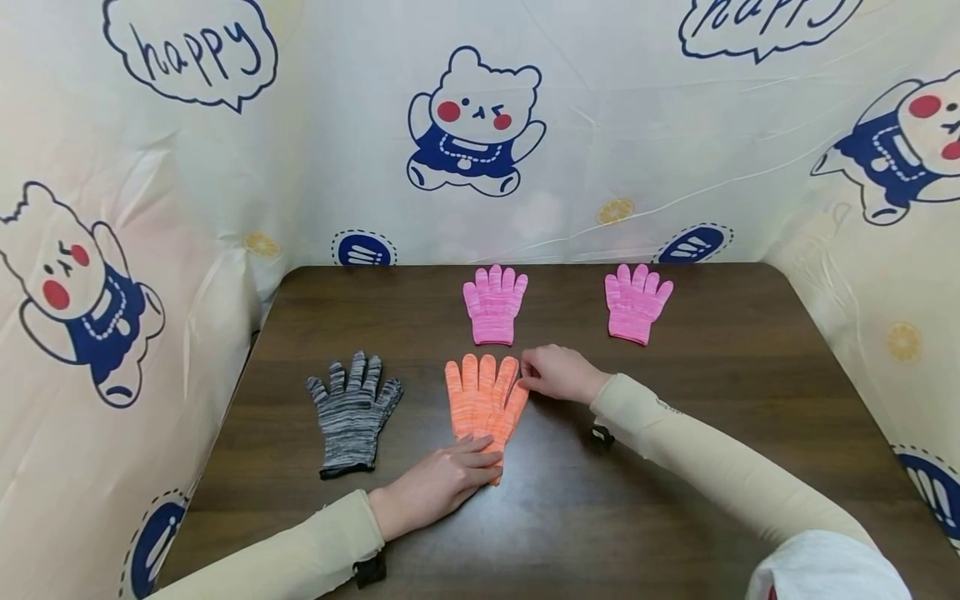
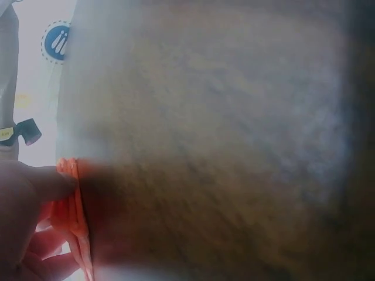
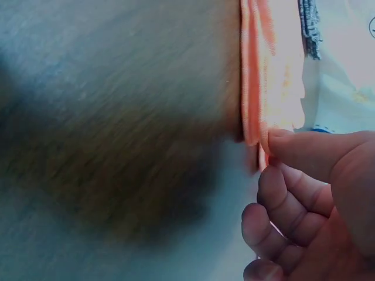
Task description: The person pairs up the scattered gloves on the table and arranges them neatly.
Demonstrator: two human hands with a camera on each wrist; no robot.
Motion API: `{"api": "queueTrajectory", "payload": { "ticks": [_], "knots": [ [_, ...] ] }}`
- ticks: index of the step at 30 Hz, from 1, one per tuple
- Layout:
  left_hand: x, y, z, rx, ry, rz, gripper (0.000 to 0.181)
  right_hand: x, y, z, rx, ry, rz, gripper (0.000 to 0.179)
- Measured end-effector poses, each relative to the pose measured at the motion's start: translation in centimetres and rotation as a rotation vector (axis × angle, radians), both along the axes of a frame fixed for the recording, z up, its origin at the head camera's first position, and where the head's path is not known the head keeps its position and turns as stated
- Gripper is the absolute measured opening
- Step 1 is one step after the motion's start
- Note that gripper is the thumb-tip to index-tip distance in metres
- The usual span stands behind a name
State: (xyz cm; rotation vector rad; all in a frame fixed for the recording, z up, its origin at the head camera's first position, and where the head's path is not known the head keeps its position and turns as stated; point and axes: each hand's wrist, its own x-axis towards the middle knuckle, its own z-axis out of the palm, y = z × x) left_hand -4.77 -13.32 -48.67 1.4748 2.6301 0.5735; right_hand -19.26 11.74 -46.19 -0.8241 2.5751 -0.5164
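An orange knit glove (image 1: 480, 392) lies on the table with its fingers pointing away from me. My left hand (image 1: 442, 483) rests across its cuff with fairly straight fingers; the left wrist view shows the glove's folded orange edge (image 2: 75, 216) beside that thumb. On the other side, my right hand (image 1: 558, 372) pinches the tip of the glove's thumb between thumb and forefinger. The right wrist view shows this pinch at the end of the orange fabric (image 3: 258, 88), with the other fingers curled below.
A grey-and-black striped glove (image 1: 352, 417) lies left of the orange one. Two pink gloves, one behind the orange glove (image 1: 495, 307) and one farther right (image 1: 636, 304), lie near the back edge of the dark wooden table (image 1: 712, 358). A patterned curtain (image 1: 637, 125) hangs around the table.
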Motion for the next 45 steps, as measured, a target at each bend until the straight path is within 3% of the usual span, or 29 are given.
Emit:
{"api": "queueTrajectory", "payload": {
  "ticks": [6,13,18,21,30,37,41,45],
  "knots": [
    [0.0,0.0,0.1,0.002,-0.001,-0.001,0.031,-0.2,0.0,-0.1,-0.003,-0.025,-0.019,0.022],
    [0.1,-0.1,0.0,-0.001,-0.019,0.009,0.032,-0.9,-1.0,-0.5,-0.059,-0.019,-0.159,0.02],
    [0.2,-0.1,-0.1,0.01,0.007,0.009,0.032,-1.0,-1.9,-0.8,-0.076,-0.093,-0.239,0.02],
    [0.1,-0.1,-0.1,0.014,0.022,0.006,0.031,-1.2,-2.1,-0.8,-0.077,-0.126,-0.245,0.017],
    [0.0,0.0,0.2,-0.011,-0.023,0.01,0.033,-1.2,-2.0,-0.5,-0.013,-0.079,-0.267,0.016],
    [-0.1,0.1,0.2,0.035,-0.003,0.012,0.03,-1.2,-1.8,-0.5,-0.089,-0.053,-0.265,0.017],
    [0.0,0.2,-0.1,0.066,0.004,0.02,0.029,-1.1,-2.0,-0.6,-0.138,-0.044,-0.179,0.023],
    [0.0,0.2,-0.2,0.068,-0.013,0.032,0.03,-0.8,-2.5,-0.9,-0.107,-0.048,-0.07,0.023]
  ]
}}
